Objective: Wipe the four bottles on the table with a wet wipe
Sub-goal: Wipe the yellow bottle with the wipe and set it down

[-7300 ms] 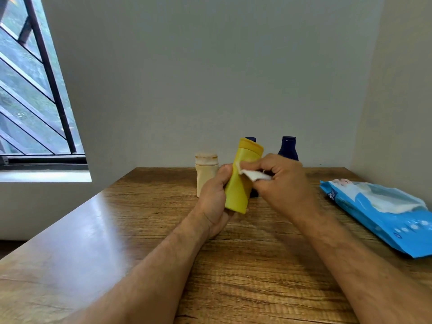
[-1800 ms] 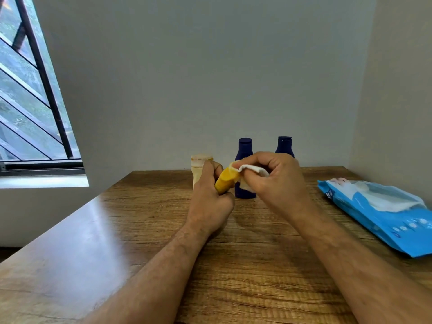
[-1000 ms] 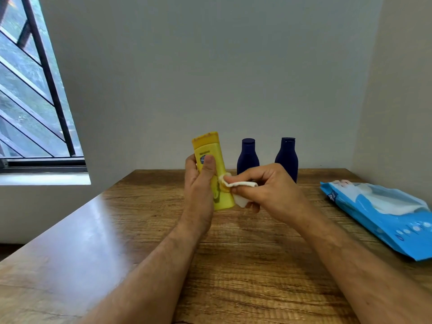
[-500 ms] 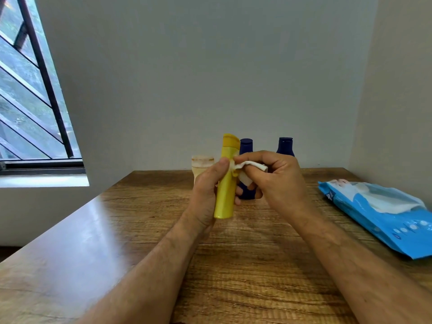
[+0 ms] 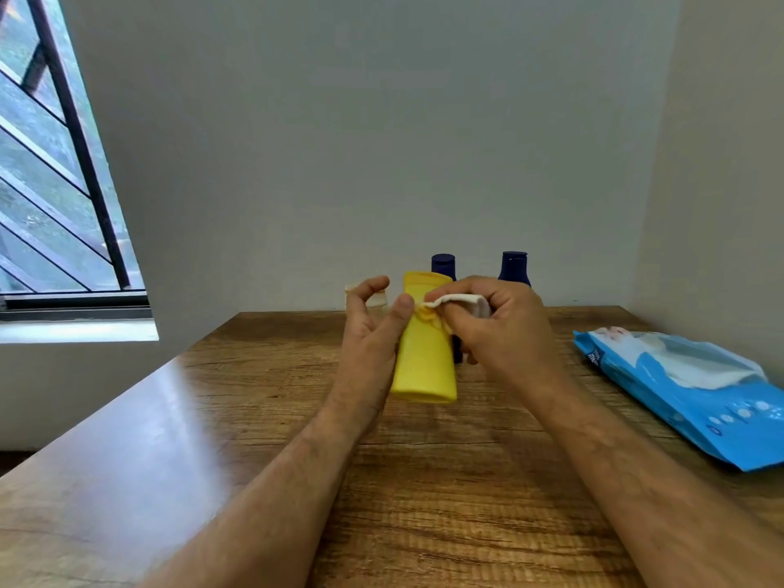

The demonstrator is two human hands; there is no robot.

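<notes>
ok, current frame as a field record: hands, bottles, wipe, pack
left hand: holds yellow bottle off the table, thumb on its front
right hand: pinches white wipe against the bottle's upper part
dark blue bottles: two, upright at back
beige bottle: mostly hidden behind left hand
wipe pack: blue, on table, right side

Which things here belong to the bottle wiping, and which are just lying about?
Job: yellow plastic bottle, white wet wipe, cream bottle, two dark blue bottles.
Lying about: blue wipes pack.
</notes>
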